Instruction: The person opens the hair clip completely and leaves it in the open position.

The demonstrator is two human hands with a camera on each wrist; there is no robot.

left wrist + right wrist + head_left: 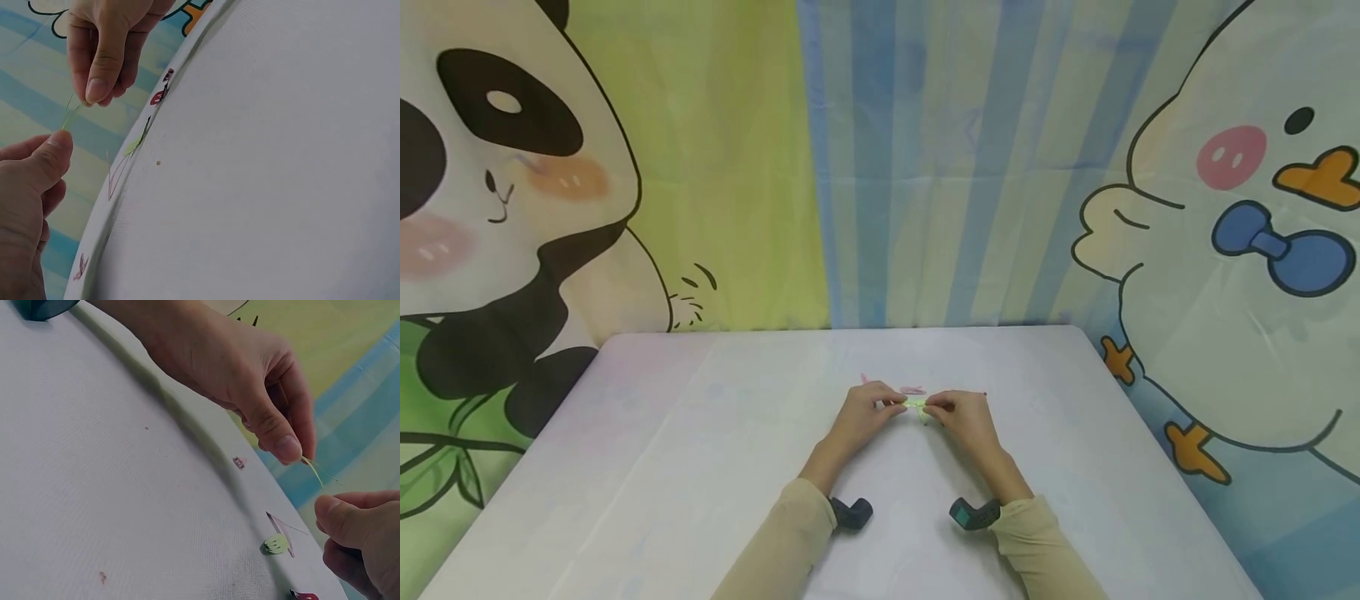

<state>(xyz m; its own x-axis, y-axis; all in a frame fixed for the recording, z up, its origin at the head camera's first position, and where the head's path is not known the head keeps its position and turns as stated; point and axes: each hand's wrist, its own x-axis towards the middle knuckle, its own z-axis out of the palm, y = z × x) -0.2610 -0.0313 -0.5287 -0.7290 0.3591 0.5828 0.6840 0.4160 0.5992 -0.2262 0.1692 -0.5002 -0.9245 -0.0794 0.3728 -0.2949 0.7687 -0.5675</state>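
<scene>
A thin yellow-green strand (916,403) is stretched between both hands above the table, its material too fine to tell. My left hand (867,410) pinches one end between thumb and fingertips. Facing it, my right hand (967,419) pinches the other end in the same way. In the right wrist view a loose green strand (327,475) sticks out beside the stretched part, between the two sets of fingertips. Under the hands, a small pale green piece (275,544) lies on the table next to a pinkish-purple bent strand (281,525).
Small red pieces (157,97) lie near the table's far edge, and a pink-purple piece (81,267) lies farther left. The white table (700,500) spreads around the forearms. A printed curtain (910,167) hangs behind it. Dark devices (852,514) are worn on both wrists.
</scene>
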